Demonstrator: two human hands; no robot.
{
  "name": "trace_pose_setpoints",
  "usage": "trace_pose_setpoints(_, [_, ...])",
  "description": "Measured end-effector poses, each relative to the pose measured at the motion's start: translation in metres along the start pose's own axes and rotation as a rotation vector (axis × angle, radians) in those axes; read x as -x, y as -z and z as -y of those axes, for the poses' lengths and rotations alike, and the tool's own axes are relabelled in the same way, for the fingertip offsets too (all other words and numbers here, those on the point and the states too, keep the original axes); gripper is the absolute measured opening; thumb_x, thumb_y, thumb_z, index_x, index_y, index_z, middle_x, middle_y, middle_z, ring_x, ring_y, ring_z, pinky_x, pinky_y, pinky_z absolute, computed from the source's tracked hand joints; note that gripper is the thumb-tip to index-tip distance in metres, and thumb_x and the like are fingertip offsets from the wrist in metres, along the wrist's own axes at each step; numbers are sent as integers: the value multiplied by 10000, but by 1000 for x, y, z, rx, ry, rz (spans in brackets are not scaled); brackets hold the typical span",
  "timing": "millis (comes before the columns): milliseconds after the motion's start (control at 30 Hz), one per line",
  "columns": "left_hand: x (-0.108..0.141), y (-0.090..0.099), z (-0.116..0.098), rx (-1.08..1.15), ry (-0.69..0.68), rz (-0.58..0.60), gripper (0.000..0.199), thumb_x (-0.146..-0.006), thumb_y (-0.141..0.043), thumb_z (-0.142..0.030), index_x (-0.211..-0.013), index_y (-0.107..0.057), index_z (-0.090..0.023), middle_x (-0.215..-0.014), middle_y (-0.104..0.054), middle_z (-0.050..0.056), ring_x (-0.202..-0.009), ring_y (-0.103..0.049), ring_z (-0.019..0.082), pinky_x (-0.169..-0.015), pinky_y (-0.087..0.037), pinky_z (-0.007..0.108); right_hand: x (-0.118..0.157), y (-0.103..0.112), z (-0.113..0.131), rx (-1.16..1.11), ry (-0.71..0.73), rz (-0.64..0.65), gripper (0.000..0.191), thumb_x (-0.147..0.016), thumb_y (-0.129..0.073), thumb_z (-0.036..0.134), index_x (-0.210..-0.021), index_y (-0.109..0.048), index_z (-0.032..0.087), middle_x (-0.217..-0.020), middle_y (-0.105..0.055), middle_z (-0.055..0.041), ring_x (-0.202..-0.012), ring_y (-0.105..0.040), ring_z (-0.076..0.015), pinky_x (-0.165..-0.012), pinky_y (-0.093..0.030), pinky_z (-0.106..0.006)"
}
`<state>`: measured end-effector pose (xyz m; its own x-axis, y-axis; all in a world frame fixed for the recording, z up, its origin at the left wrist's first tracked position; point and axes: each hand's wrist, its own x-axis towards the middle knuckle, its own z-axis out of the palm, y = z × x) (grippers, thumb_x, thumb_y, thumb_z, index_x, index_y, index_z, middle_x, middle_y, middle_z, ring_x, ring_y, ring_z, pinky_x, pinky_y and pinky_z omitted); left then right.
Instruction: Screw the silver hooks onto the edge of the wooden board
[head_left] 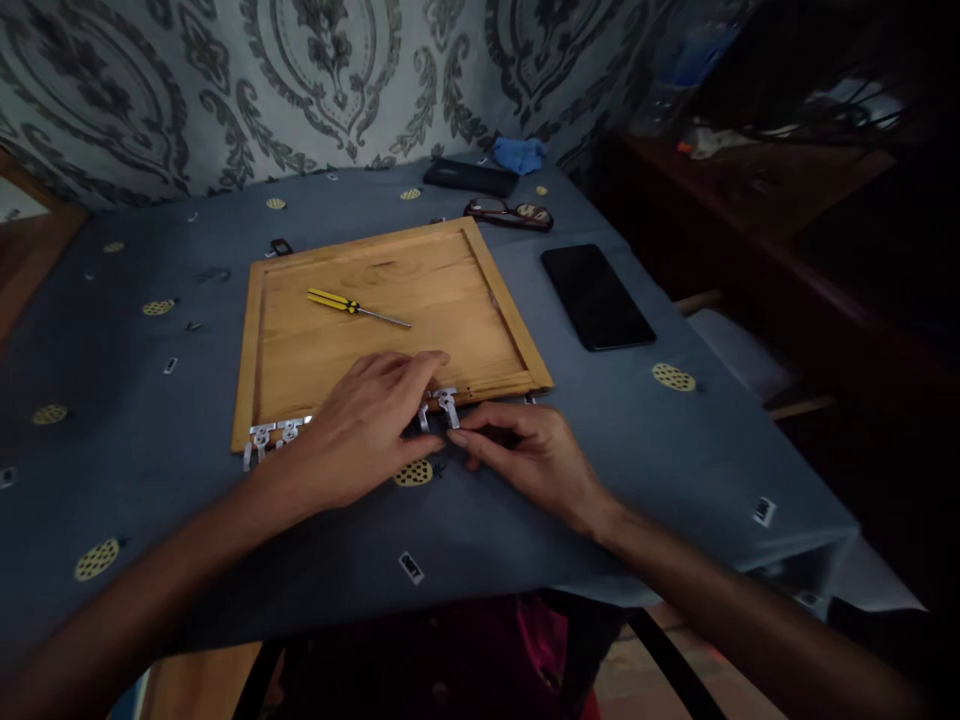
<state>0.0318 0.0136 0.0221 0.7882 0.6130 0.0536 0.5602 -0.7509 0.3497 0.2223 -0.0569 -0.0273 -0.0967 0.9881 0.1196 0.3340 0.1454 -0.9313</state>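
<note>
Golden wood makes up the framed panel [390,285], flat on a blue tablecloth [720,450]. From the head view, the right hand [536,455] pinches a metal bracket [448,406] at the panel's near edge, some fingers tucked from sight. The left hand [367,420] hides more of that edge; whether it grips anything, I can't tell.

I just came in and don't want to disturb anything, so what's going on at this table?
Someone is working at the near edge of a framed wooden panel lying on a pineapple-print tablecloth. The right hand is at the near end of a silvery metal fitting; whether it grips it is hard to tell. The left hand is spread over the same edge, with more metal fittings beyond its left side. A yellow-and-black screwdriver lies unused on the panel.
</note>
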Motion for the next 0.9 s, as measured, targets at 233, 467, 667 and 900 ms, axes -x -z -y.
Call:
trace_pose_setpoints(233, [-3,0,-4,78,36,18,613,-815,-729,-255,-1331,-403,-193,-1278,-645,116,-1222,-579,277,-1045,-468,460,-1,1,-2,28,7,11,176,-875,-663,301,-739,-707,198,-584,-649,28,-573,-598,-110,-574,-433,-234])
trace_pose_setpoints(467, [-2,2,-4,148,81,55,602,-828,-706,-229,-1338,-387,-209,-1294,-640,112,-1241,-576,268,-1058,-465,469,0,1,0,10,-33,25,159,-880,-655,323,-786,-703,205,-601,-651,34,-513,-579,-94,-483,-404,-216])
trace_pose_setpoints(667, [-1,-2,-1,136,61,24,612,-826,-721,-253,-1337,-388,-204,-1292,-636,115,-1241,-574,271,-1049,-467,460,-1,3,2,4,-71,32,182,-887,-648,344,-786,-697,200,-575,-625,35,-526,-572,-97,-497,-411,-212])
trace_pose_setpoints(900, [-2,-10,-5,32,49,-43,622,-828,-736,-366,-1320,-408,-172,-1231,-666,121,-1169,-599,289,-997,-472,460,-2,4,1,42,-54,57,308,-937,-575,381,-703,-652,196,-588,-623,12,-560,-569,-112,-540,-422,-227])
